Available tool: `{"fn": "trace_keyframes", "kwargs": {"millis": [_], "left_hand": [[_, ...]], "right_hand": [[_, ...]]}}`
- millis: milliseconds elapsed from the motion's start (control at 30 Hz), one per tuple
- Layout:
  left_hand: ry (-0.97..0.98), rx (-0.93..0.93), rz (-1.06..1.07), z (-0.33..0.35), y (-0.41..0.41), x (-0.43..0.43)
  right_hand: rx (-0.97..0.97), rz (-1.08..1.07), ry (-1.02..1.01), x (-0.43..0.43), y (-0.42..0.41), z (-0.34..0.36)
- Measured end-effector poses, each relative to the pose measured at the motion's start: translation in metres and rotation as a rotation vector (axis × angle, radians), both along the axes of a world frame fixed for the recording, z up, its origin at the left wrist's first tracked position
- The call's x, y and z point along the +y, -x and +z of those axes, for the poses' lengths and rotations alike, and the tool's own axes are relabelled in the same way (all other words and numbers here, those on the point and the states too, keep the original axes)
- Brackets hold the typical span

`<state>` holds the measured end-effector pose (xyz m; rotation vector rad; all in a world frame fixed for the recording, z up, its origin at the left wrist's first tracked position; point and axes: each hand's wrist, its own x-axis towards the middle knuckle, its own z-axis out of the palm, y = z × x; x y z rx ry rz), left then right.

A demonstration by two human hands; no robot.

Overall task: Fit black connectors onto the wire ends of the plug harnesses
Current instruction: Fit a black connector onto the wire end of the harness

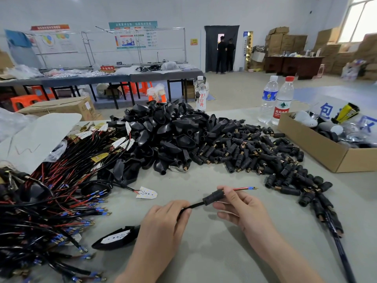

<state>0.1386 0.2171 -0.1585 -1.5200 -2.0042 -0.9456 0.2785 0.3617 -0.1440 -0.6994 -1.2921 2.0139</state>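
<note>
Two-handed hold above the grey table (204,252). Pinches a black cable (196,205) between thumb and curled fingers of the left hand (165,219). Grips a short black connector (213,197), threaded on that cable, in the fingertips of the right hand (242,209). Shows red wires (241,188) with blue-sleeved brass tips sticking out past the right thumb. Sits near a heap (255,152) of loose connectors.
</note>
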Motion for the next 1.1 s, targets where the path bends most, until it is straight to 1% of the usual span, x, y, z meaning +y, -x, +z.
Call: {"fn": "trace_keyframes", "kwargs": {"millis": [100,267,467,567,767,833,933,1033,1100], "left_hand": [[-0.007,0.014,-0.005,0.000,0.000,0.000],[-0.050,0.069,0.006,0.000,0.001,0.003],[-0.040,0.102,0.036,-0.004,0.003,0.005],[-0.040,0.107,0.036,-0.004,0.003,0.005],[0.006,0.077,-0.017,-0.008,0.003,0.008],[0.046,0.055,0.014,-0.008,0.005,0.006],[0.100,0.068,0.087,-0.006,0.006,0.004],[0.107,0.099,0.113,-0.003,0.001,0.005],[0.104,0.077,0.094,-0.002,-0.002,0.006]], "right_hand": [[-0.002,0.011,-0.029,-0.001,0.000,-0.002],[0.041,0.020,0.055,-0.001,0.003,-0.005],[0.050,0.067,0.070,0.001,0.004,-0.005],[0.062,0.063,0.123,0.002,0.006,-0.008],[0.061,0.159,0.098,-0.007,0.009,-0.010],[0.069,0.111,0.100,-0.004,0.008,-0.008],[0.116,0.050,0.172,0.003,0.004,-0.008],[0.117,0.109,0.199,0.000,0.004,-0.009],[0.105,0.143,0.198,-0.004,0.006,-0.008]]}}
